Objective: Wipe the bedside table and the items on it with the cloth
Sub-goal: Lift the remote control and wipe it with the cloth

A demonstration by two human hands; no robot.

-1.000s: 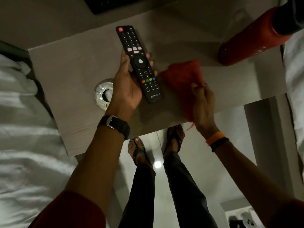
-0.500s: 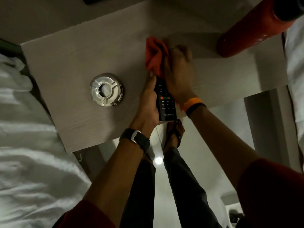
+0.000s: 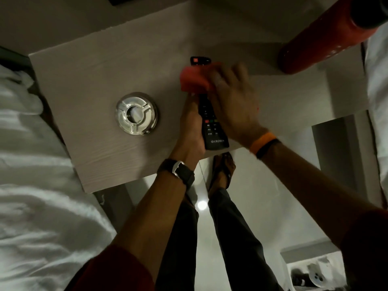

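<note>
A black remote control [image 3: 212, 127] is held above the pale wood-grain bedside table [image 3: 100, 85], its far tip with a red button peeking out beyond the cloth. My left hand [image 3: 190, 127] grips the remote along its left side. My right hand [image 3: 233, 101] presses a red cloth [image 3: 194, 78] onto the remote's upper half and hides the middle buttons. The hand and cloth are blurred by motion. A shiny metal ashtray [image 3: 136, 114] sits on the table to the left of the remote.
A tall red bottle [image 3: 319, 40] with a dark cap stands at the table's far right corner. White bedding [image 3: 31, 164] lies along the left side and another bed edge [image 3: 378, 80] on the right. My legs and sandalled feet [image 3: 220, 175] are on the glossy floor below.
The cloth has slid back along the remote toward me, uncovering the remote's far tip. My left hand still holds the remote in about the same place.
</note>
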